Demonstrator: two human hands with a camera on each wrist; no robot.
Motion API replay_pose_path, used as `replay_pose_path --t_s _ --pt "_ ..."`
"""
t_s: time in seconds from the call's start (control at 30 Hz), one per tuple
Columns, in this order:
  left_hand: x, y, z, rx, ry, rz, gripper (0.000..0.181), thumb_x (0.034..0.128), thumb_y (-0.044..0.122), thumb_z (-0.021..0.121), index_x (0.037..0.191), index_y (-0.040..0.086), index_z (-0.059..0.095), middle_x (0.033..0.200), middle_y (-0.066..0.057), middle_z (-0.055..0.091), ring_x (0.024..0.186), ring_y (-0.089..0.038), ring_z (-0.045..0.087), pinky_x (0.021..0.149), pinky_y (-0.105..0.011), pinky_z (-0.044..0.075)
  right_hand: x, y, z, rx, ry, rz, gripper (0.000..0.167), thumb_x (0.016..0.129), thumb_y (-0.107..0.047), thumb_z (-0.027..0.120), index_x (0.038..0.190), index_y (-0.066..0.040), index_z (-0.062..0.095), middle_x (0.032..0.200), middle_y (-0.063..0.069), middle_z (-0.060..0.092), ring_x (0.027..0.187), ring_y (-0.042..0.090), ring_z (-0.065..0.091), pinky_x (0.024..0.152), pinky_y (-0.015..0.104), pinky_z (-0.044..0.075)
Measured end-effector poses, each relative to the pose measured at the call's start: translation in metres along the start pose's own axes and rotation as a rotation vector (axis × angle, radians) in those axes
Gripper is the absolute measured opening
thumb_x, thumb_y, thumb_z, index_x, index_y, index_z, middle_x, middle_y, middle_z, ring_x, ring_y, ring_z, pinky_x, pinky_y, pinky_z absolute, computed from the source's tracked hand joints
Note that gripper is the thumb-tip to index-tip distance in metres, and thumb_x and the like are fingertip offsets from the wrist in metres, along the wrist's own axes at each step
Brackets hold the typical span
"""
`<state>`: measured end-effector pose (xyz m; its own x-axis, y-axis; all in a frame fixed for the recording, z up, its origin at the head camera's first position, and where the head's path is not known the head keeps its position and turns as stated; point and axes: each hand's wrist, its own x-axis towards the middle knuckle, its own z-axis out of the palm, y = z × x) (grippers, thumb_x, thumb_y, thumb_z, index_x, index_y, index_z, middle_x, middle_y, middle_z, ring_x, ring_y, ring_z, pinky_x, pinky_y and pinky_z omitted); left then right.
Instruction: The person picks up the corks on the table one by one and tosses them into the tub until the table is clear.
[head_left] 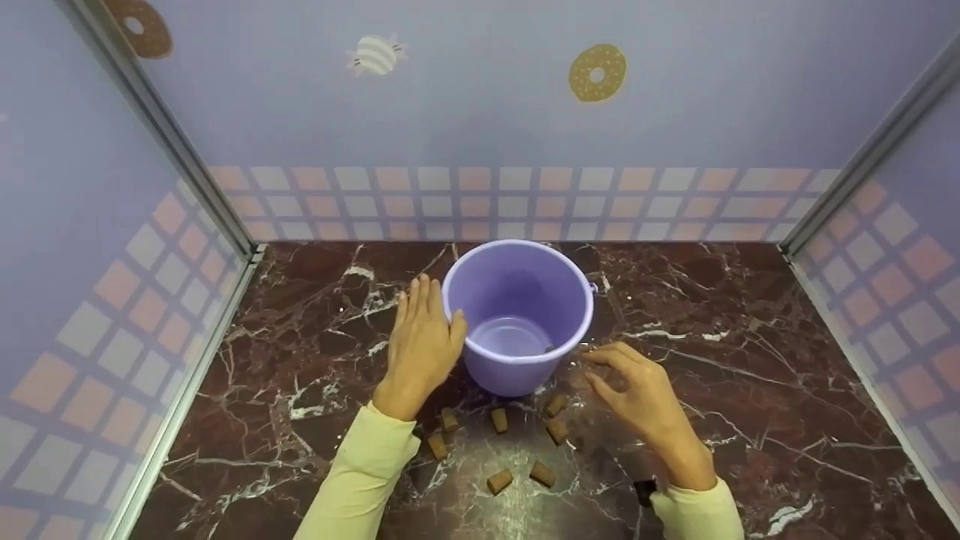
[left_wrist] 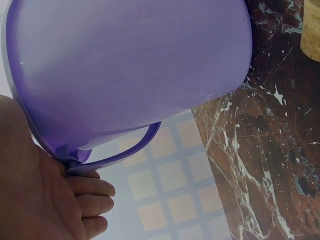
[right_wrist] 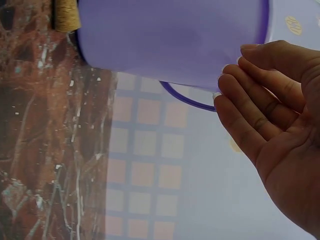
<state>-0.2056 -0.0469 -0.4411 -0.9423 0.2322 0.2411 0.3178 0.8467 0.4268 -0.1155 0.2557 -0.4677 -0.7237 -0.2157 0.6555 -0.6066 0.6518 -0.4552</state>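
A purple bucket (head_left: 517, 360) stands upright on the marbled surface, its mouth facing up. My left hand (head_left: 424, 341) lies along its left side, fingers straight and thumb at the rim. In the left wrist view, those fingers (left_wrist: 92, 202) are beside the handle's pivot (left_wrist: 74, 165). My right hand (head_left: 637, 386) is just off the bucket's right side, with loosely bent fingers and nothing between them. The right wrist view shows its fingers (right_wrist: 255, 107) in front of the bucket wall (right_wrist: 170, 40). A small dark bit (head_left: 550, 349) shows inside the bucket near the rim; its kind is unclear.
Several corks lie in front of the bucket, among them one cork (head_left: 499, 420) close to its base and another cork (head_left: 499, 481) nearer me. Walls with a tile pattern (head_left: 517, 202) enclose the dark red marbled surface (head_left: 720, 390) at the back and sides.
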Motion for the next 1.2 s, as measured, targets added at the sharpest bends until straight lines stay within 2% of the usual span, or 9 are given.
replay_pose_path --t_s 0.17,0.4,0.67,0.87,1.2 --pt "0.002 0.004 0.001 0.011 -0.004 -0.001 0.069 0.1108 0.034 0.043 0.158 -0.015 0.033 0.166 -0.033 0.024 0.158 -0.043 0.019 0.13 -0.05 0.006 -0.005 0.003 0.001 -0.006 -0.009 0.0 0.035 0.074 0.015 0.086 0.105 0.002 0.077 0.101 0.005 0.076 0.085 0.024 0.074 0.084 0.011 0.053" --pt "0.005 0.005 0.003 0.009 0.024 0.016 0.068 0.1101 0.032 0.044 0.157 -0.016 0.035 0.166 -0.033 0.027 0.158 -0.044 0.021 0.131 -0.049 0.008 -0.008 0.005 0.004 -0.002 -0.013 -0.008 0.035 0.073 0.015 0.088 0.103 0.001 0.077 0.099 0.005 0.075 0.087 0.024 0.075 0.087 0.015 0.055" --pt "0.005 0.005 0.005 0.005 0.005 0.006 0.068 0.1107 0.033 0.044 0.157 -0.015 0.034 0.166 -0.033 0.026 0.159 -0.042 0.02 0.131 -0.049 0.007 -0.018 0.005 0.009 0.032 -0.081 0.06 0.033 0.075 0.015 0.086 0.103 -0.001 0.078 0.099 0.005 0.075 0.084 0.023 0.075 0.082 0.027 0.062" --pt "0.003 0.001 0.004 0.002 0.012 -0.002 0.066 0.1108 0.031 0.044 0.157 -0.015 0.035 0.166 -0.033 0.026 0.158 -0.042 0.02 0.131 -0.048 0.006 -0.024 0.004 0.021 0.019 -0.11 0.037 0.037 0.072 0.015 0.086 0.103 -0.002 0.078 0.102 0.005 0.075 0.086 0.023 0.074 0.079 0.038 0.064" --pt "0.001 -0.001 0.002 0.01 0.014 -0.003 0.067 0.1108 0.032 0.044 0.157 -0.015 0.035 0.166 -0.033 0.026 0.158 -0.042 0.02 0.131 -0.049 0.006 -0.032 0.004 0.031 0.03 -0.134 0.049 0.034 0.071 0.015 0.087 0.101 0.0 0.077 0.101 0.004 0.074 0.09 0.024 0.074 0.08 0.042 0.064"
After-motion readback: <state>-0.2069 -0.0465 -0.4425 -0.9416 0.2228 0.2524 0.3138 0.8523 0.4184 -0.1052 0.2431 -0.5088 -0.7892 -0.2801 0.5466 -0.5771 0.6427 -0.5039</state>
